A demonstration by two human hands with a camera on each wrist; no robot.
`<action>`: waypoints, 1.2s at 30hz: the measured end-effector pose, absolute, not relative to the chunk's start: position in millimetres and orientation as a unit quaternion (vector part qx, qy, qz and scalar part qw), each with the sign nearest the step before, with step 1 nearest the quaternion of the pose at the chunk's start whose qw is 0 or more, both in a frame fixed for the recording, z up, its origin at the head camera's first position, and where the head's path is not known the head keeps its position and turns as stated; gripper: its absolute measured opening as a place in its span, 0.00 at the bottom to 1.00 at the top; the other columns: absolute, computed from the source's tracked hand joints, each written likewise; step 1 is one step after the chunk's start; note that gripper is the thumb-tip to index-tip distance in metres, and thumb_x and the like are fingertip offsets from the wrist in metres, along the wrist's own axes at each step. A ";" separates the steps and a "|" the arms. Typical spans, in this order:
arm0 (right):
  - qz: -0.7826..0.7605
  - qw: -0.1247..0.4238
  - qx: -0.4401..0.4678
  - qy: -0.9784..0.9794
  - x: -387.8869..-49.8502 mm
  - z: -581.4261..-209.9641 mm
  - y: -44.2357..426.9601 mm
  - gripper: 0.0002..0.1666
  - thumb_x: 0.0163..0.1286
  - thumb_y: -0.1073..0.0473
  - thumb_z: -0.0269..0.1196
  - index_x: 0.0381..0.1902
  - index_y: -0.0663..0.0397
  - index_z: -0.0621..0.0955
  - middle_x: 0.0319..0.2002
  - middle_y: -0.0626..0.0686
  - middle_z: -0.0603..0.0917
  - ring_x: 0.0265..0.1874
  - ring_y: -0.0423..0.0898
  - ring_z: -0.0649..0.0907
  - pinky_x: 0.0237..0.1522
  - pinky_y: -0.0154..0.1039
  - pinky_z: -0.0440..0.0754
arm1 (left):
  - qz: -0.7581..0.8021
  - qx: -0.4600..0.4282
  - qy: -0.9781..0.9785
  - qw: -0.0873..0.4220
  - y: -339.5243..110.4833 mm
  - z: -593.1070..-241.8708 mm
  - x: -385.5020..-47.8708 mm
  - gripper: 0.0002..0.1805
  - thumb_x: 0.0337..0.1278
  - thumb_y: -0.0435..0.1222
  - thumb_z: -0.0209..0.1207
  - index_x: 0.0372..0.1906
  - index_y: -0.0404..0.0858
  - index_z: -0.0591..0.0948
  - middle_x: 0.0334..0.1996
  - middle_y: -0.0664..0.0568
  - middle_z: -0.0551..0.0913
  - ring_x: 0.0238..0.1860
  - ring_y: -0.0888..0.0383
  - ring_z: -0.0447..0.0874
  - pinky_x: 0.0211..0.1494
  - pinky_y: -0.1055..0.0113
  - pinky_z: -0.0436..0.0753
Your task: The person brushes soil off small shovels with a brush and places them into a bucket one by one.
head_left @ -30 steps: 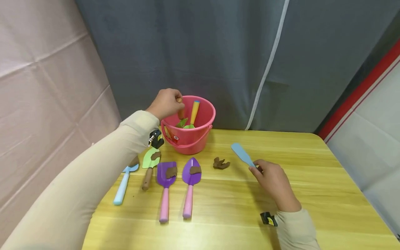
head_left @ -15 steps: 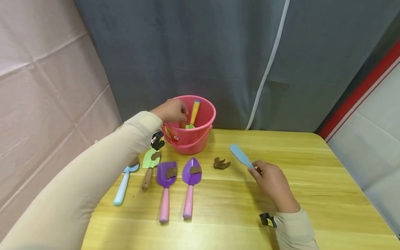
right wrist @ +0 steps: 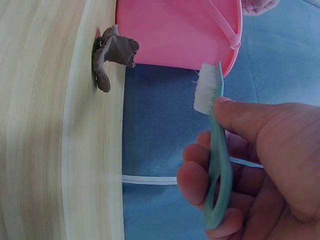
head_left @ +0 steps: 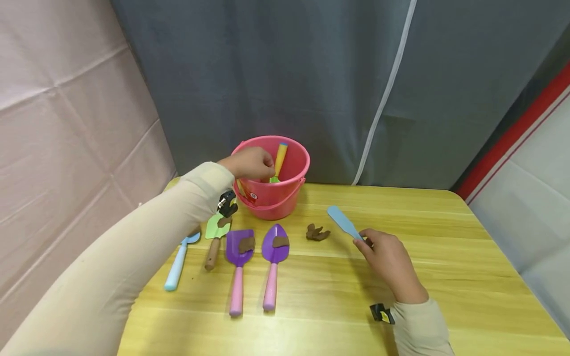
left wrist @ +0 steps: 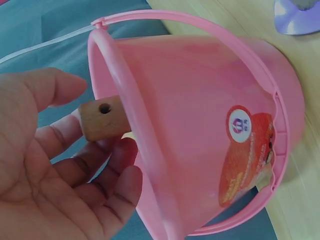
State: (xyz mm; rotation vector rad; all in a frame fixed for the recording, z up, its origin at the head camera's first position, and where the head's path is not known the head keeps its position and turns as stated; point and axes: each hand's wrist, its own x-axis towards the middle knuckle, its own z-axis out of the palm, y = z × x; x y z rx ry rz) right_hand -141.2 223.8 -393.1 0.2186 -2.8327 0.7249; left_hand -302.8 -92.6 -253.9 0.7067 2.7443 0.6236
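My left hand (head_left: 251, 163) (left wrist: 75, 155) is over the near-left rim of the pink bucket (head_left: 271, 200) (left wrist: 185, 110). In the left wrist view a wooden handle (left wrist: 105, 117) leans out past the rim beside its loosely bent fingers, with the thumb apart from it. A yellow handle (head_left: 280, 157) stands inside the bucket. My right hand (head_left: 394, 264) (right wrist: 265, 150) holds a light-blue brush (head_left: 344, 221) (right wrist: 218, 155) between thumb and fingers, raised over the right side; white bristles show in the right wrist view.
In front of the bucket lie a purple square shovel (head_left: 233, 247), a purple pointed trowel (head_left: 271, 252), a green trowel (head_left: 213, 228) and a blue tool (head_left: 176, 267), with brown clay on them. More brown clay (head_left: 317, 233) lies on the wooden table (head_left: 338, 306). A grey curtain (head_left: 289, 74) hangs behind.
My left hand has moved down and right into the bucket's opening, lowering the wooden-handled green tool; its thumb now stands off the handle. My right hand has hardly moved.
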 end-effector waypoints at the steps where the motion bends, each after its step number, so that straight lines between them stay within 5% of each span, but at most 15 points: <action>1: 0.246 0.105 0.076 -0.961 -141.4 -392.8 223.6 0.09 0.69 0.58 0.66 0.42 0.58 0.84 0.22 0.47 0.79 0.16 0.42 0.68 0.19 0.38 0.66 | 0.218 0.239 0.938 0.121 -92.3 -253.5 -302.5 0.09 0.59 0.36 0.61 0.27 0.35 0.82 0.25 0.46 0.83 0.28 0.53 0.80 0.33 0.66 0.79; 8: 0.240 0.109 0.078 -0.961 -142.9 -391.8 224.7 0.10 0.68 0.58 0.66 0.43 0.58 0.84 0.22 0.46 0.78 0.16 0.42 0.68 0.19 0.38 0.66 | 0.251 0.216 0.940 0.079 -92.4 -244.6 -298.1 0.07 0.62 0.38 0.60 0.34 0.37 0.83 0.30 0.45 0.82 0.30 0.53 0.78 0.32 0.64 0.79; 16: 0.236 0.116 0.081 -0.961 -144.1 -390.6 227.1 0.10 0.68 0.58 0.67 0.42 0.58 0.84 0.23 0.47 0.80 0.16 0.42 0.69 0.20 0.39 0.67 | 0.298 0.230 0.926 0.007 -104.3 -255.9 -275.5 0.05 0.60 0.35 0.58 0.31 0.38 0.80 0.23 0.49 0.77 0.25 0.55 0.75 0.31 0.64 0.77; 26: 0.238 0.114 0.092 -0.960 -144.5 -388.1 227.5 0.09 0.68 0.58 0.67 0.42 0.58 0.84 0.22 0.46 0.79 0.16 0.42 0.68 0.20 0.38 0.66 | 0.239 0.218 0.937 0.133 -96.6 -346.5 -186.1 0.16 0.59 0.40 0.62 0.19 0.42 0.74 0.15 0.57 0.69 0.18 0.61 0.66 0.21 0.68 0.67; 36: 0.248 0.097 0.094 -0.959 -143.1 -389.2 225.2 0.10 0.68 0.58 0.67 0.43 0.58 0.84 0.22 0.46 0.79 0.16 0.41 0.68 0.19 0.37 0.66 | 0.290 0.131 0.940 0.125 -70.9 -413.8 -150.9 0.17 0.55 0.39 0.65 0.17 0.42 0.71 0.16 0.53 0.72 0.18 0.57 0.71 0.23 0.64 0.72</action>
